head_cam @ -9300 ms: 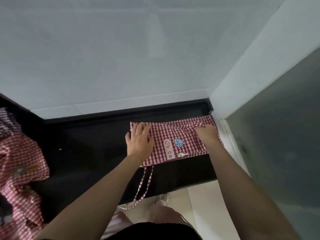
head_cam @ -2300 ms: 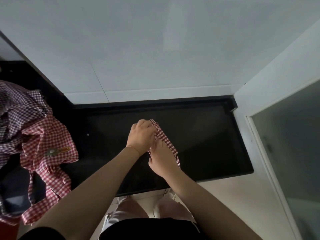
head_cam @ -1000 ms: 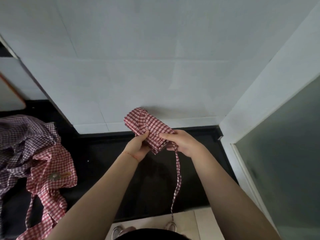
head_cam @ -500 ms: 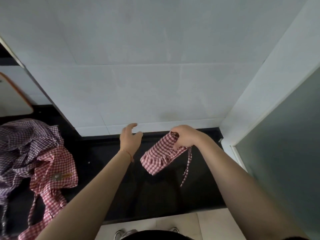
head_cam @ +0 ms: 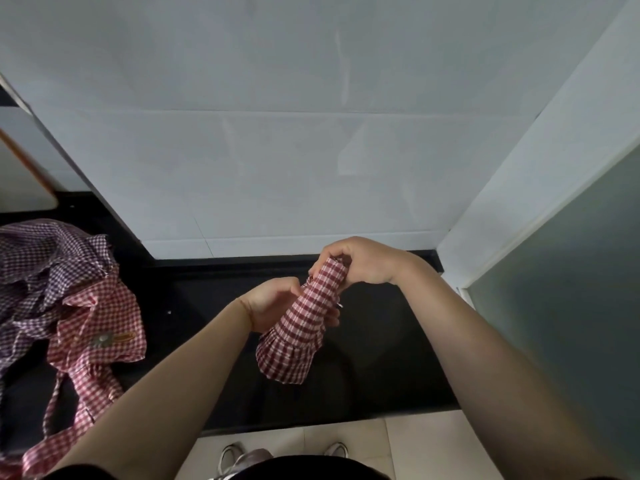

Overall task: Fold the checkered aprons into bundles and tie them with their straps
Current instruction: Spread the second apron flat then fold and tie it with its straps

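The red checkered apron bundle is now held above the black counter by both hands again: the left hand, free a moment ago, clasps its middle, the right hand pinches its top, probably winding the strap.

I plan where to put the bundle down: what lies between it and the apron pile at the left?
Head view: only bare black counter lies between bundle and pile.

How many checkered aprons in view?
3. A red bundle held over the counter by the left hand and right hand; a purple apron and a red apron heaped far left. More may hide beneath.
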`<state>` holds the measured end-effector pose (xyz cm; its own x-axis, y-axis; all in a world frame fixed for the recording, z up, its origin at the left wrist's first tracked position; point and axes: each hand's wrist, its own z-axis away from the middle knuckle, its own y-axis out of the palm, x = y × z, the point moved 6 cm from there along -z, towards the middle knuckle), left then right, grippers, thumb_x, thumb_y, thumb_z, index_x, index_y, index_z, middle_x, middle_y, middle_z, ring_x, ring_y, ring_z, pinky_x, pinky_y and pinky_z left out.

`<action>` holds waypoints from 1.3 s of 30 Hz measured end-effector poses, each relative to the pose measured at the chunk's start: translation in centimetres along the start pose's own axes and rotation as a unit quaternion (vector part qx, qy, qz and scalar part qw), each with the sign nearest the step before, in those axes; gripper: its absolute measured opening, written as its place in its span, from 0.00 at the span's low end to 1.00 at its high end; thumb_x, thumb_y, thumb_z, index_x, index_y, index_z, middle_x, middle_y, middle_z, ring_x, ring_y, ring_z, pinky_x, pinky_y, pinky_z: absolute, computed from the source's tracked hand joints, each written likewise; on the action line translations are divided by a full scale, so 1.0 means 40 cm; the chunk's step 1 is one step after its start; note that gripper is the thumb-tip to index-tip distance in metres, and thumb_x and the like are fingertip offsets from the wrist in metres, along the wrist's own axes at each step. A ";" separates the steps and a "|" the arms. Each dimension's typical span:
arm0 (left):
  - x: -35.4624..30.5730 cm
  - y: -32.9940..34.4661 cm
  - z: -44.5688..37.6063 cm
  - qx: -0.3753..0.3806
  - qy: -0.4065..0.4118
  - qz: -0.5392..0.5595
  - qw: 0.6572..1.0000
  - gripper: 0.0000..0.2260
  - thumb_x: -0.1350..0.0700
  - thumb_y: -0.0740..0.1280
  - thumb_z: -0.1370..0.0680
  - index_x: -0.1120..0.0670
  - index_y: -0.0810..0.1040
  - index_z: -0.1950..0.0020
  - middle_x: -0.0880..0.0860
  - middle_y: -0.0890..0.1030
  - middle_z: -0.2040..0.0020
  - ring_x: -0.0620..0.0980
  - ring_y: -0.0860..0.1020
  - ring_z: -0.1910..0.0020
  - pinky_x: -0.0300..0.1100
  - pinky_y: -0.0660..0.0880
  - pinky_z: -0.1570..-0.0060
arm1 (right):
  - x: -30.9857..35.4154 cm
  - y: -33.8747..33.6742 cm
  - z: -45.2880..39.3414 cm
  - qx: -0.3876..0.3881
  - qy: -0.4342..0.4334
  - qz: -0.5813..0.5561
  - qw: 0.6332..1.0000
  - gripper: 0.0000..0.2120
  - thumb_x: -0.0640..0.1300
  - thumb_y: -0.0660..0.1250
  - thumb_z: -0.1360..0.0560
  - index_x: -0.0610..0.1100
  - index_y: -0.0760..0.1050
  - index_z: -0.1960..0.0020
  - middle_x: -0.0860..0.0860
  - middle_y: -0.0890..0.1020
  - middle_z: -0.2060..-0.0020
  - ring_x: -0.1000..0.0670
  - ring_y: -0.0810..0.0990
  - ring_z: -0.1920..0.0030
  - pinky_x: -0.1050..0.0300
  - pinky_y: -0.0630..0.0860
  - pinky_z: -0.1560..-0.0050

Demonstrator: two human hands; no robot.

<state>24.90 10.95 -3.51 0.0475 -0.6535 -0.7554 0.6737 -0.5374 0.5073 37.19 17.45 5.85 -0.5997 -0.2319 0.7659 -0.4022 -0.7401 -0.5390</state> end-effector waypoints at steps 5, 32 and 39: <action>-0.012 -0.030 -0.003 -0.067 0.010 0.002 0.998 0.25 0.55 0.69 0.29 0.61 0.75 0.33 0.57 0.81 0.42 0.57 0.77 0.42 0.54 0.71 0.34 | -0.031 -0.011 0.008 -0.001 0.014 -0.032 0.999 0.24 0.32 0.72 0.26 0.52 0.76 0.36 0.59 0.78 0.41 0.56 0.77 0.41 0.57 0.76 0.38; -0.083 -0.124 0.076 -0.240 -0.033 -0.187 0.952 0.14 0.65 0.68 0.22 0.57 0.79 0.37 0.54 0.84 0.42 0.55 0.82 0.44 0.44 0.80 0.47 | -0.088 -0.021 -0.016 -0.002 0.078 0.166 0.983 0.09 0.42 0.68 0.23 0.47 0.82 0.43 0.56 0.79 0.51 0.52 0.78 0.48 0.59 0.73 0.49; -0.070 -0.157 0.083 -0.280 -0.025 -0.102 0.954 0.13 0.64 0.67 0.21 0.60 0.78 0.37 0.56 0.83 0.40 0.56 0.81 0.41 0.50 0.79 0.42 | -0.083 -0.085 -0.003 -0.068 0.081 0.175 0.979 0.12 0.53 0.68 0.21 0.47 0.86 0.54 0.52 0.83 0.56 0.48 0.81 0.53 0.53 0.77 0.49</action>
<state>18.08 14.38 -3.19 -0.1534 -0.5984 -0.7864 0.9542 -0.2966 0.0395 40.45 20.83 5.11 -0.8143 -0.3450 0.4668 -0.2349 -0.5396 -0.8085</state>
